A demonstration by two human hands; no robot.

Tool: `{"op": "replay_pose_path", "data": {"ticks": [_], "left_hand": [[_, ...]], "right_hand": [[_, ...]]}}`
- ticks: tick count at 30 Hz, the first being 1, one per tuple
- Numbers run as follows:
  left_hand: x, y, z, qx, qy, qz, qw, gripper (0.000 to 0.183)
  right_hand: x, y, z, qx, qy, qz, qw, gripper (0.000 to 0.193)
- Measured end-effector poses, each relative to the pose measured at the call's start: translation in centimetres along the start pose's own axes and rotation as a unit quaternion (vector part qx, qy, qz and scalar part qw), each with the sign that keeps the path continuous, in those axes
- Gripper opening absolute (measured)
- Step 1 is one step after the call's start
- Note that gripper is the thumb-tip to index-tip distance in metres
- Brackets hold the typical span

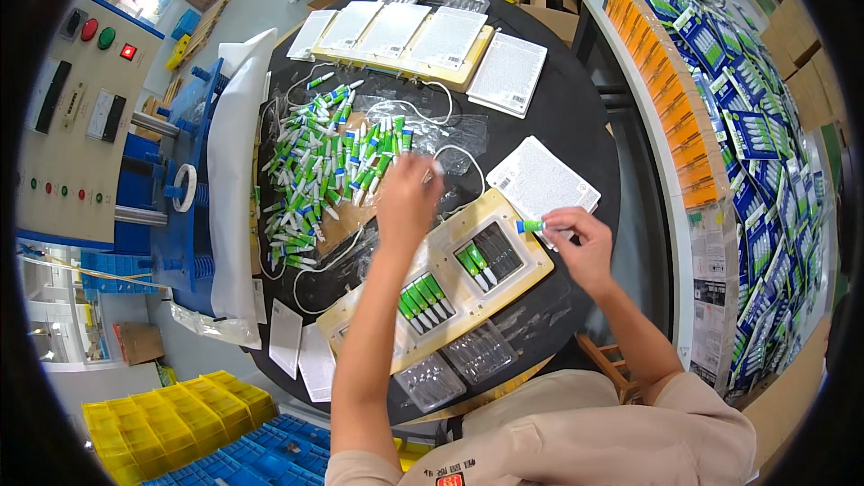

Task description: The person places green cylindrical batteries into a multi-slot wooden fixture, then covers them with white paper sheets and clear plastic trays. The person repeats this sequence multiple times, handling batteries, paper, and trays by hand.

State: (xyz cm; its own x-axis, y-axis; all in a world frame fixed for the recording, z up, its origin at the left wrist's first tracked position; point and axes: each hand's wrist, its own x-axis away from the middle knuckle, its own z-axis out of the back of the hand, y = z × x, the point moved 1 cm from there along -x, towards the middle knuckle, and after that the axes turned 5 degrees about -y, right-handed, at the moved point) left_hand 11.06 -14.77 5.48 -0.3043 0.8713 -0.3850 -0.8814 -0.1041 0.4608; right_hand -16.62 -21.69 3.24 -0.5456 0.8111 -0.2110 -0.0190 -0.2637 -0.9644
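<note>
My right hand (580,243) pinches a small green and blue glue-like tube (531,227) by its white end, above the right part of a cream tray fixture (490,303). My left hand (409,202) is smeared by motion at the right edge of a heap of similar tubes (310,157); whether its fingers hold anything cannot be made out. In the fixture's left opening lies a row of several tubes (425,303). Its right opening holds a clear blister tray (500,247), with a few tubes (475,266) in its left slots.
White printed cards (542,173) lie beyond the fixture. A second fixture (468,72) with cards over it stands at the back. Clear blister trays (481,354) lie at the near edge. A control-panel machine (90,117) stands left; a bin of packaged tubes (756,126) stands right.
</note>
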Motion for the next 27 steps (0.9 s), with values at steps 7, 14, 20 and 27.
{"op": "replay_pose_path", "data": {"ticks": [7,14,20,27], "left_hand": [[12.5,8.6,-2.2,-0.13,-0.057,-0.166,0.976,0.037],[13.9,7.2,-4.6,-0.141,-0.02,-0.093,0.985,0.035],[14.0,7.6,-4.7,-0.092,-0.042,-0.036,0.994,0.047],[15.0,8.0,-4.0,-0.093,-0.114,-0.027,0.989,0.057]], "right_hand": [[0.6,0.8,-2.1,0.223,-0.129,0.31,0.915,0.022],[0.3,2.6,-3.0,0.285,-0.214,0.406,0.842,0.025],[0.1,3.3,-3.4,0.238,-0.253,0.337,0.875,0.02],[-1.9,3.2,-3.0,0.164,-0.272,0.252,0.914,0.021]]}}
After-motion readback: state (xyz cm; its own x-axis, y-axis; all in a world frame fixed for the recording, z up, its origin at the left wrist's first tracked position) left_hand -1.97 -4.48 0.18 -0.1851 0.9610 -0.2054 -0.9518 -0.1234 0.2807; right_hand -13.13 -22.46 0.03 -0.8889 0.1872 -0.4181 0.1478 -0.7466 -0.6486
